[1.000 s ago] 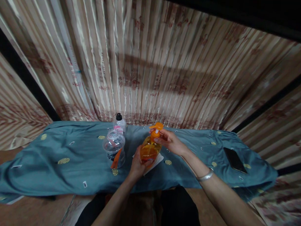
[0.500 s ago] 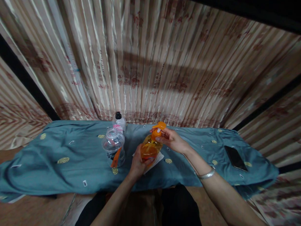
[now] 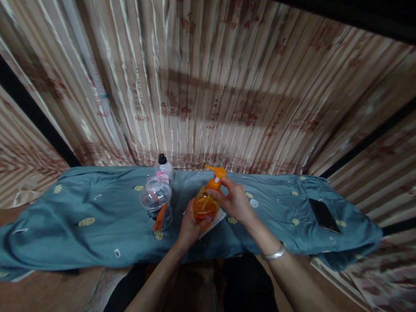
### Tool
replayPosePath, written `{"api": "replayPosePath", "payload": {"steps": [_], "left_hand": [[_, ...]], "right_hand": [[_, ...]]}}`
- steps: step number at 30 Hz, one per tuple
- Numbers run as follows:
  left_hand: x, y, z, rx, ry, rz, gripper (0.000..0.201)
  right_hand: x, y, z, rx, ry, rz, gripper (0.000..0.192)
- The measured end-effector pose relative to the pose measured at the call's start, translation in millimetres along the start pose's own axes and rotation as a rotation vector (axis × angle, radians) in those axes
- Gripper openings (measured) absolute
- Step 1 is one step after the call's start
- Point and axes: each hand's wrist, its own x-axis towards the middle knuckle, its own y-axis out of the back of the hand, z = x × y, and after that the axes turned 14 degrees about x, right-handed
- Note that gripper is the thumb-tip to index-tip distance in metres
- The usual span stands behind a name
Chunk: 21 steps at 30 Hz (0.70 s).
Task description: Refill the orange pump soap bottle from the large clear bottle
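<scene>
Gripping a translucent orange pump bottle (image 3: 204, 205), both hands (image 3: 189, 228) (image 3: 235, 200) stay closed.

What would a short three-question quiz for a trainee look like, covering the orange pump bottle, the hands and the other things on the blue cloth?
1. True or false: the left hand grips the lower body of the orange pump bottle.
2. Where does the right hand hold that bottle? A) at the base B) at the neck below the pump head C) nowhere
3. Fill in: the dark phone lies flat on the blue cloth, to the person's ____.

Key: 1 true. 2 B. 3 right. The clear plastic jar and the black-capped bottle stand to the left of the pump bottle.
</scene>
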Motion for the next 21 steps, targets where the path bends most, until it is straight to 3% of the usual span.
{"api": "replayPosePath", "payload": {"steps": [3,6,12,17,21], "left_hand": [[-0.5,0.1,-0.3,-0.003,-0.002,0.001,0.075],[-0.8,2.0,2.1,-0.009,0.002,-0.019,0.07],[-0.8,4.0,6.0,-0.017,0.003,-0.025,0.072],[-0.4,3.1,6.8,-0.012,-0.001,-0.014,0.07],[-0.1,2.9,8.0,-0.014,-0.003,-0.009,0.067]], "right_hand": [[-8.4,-17.8,-3.5,-0.069,0.005,0.186,0.024],[-8.6,-23.5,-4.3,-0.06,-0.045,0.242,0.028],[-3.1,-6.7,6.4,0.241,-0.012,0.046,0.056],[5.8,7.0,12.1,0.33,-0.039,-0.158,0.045],[5.4,4.6,3.5,0.113,-0.016,-0.062,0.031]]}}
